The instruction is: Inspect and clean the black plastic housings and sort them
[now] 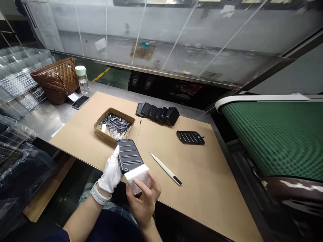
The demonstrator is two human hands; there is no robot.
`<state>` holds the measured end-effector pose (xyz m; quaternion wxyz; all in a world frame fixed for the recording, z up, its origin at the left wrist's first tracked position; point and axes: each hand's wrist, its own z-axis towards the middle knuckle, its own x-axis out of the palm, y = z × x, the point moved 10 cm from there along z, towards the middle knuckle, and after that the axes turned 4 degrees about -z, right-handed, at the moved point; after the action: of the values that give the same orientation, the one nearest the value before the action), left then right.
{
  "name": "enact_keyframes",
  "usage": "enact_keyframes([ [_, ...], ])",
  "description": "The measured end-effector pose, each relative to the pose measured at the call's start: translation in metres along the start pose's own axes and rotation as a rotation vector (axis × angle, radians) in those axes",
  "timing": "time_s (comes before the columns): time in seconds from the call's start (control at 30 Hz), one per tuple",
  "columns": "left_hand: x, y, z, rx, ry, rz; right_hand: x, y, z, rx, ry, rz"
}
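Note:
A ribbed black plastic part is held by my left hand, which wears a white glove. My bare right hand grips a white block against the lower end of that part. Just beyond the part, a shallow brown box holds many small dark strips and one white piece. To the right of my hands lies a white craft knife with a black end. Another ribbed black part rests farther right on the brown board.
Several black parts lean in a row at the board's far side. A phone, a bottle and a brown bag stand at the back left. Clear trays are stacked left; a green conveyor belt runs at the right.

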<state>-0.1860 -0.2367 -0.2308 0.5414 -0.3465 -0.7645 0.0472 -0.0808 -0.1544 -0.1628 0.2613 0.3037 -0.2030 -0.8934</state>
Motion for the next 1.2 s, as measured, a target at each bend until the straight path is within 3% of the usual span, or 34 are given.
enact_keyframes([
  [0.23,0.007,0.035,-0.004,-0.309,0.03,-0.222,0.011,0.009,-0.005,-0.086,0.029,-0.031],
  [0.33,-0.002,0.016,-0.002,-0.172,0.016,-0.123,0.011,-0.005,-0.003,-0.072,0.013,0.031],
  [0.43,-0.018,-0.019,-0.007,0.035,-0.061,-0.015,0.02,-0.05,0.015,0.183,0.002,0.166],
  [0.53,-0.03,-0.042,-0.017,0.114,-0.121,0.026,0.053,-0.08,0.055,0.309,0.044,0.219],
  [0.67,-0.039,-0.054,-0.03,0.163,-0.185,0.028,0.132,-0.08,0.124,0.156,0.259,0.235],
  [0.77,-0.036,-0.051,-0.033,0.118,-0.151,0.005,0.175,-0.078,0.141,0.132,0.469,0.203],
  [0.87,-0.033,-0.044,-0.031,0.072,-0.109,-0.023,0.159,-0.081,0.123,0.283,0.449,0.341],
  [1.07,-0.02,0.002,-0.018,-0.132,-0.041,0.005,0.099,-0.088,0.012,1.036,0.53,0.809],
  [1.2,-0.004,0.046,-0.02,-0.349,-0.031,-0.111,0.065,-0.092,-0.006,1.227,0.333,0.882],
])
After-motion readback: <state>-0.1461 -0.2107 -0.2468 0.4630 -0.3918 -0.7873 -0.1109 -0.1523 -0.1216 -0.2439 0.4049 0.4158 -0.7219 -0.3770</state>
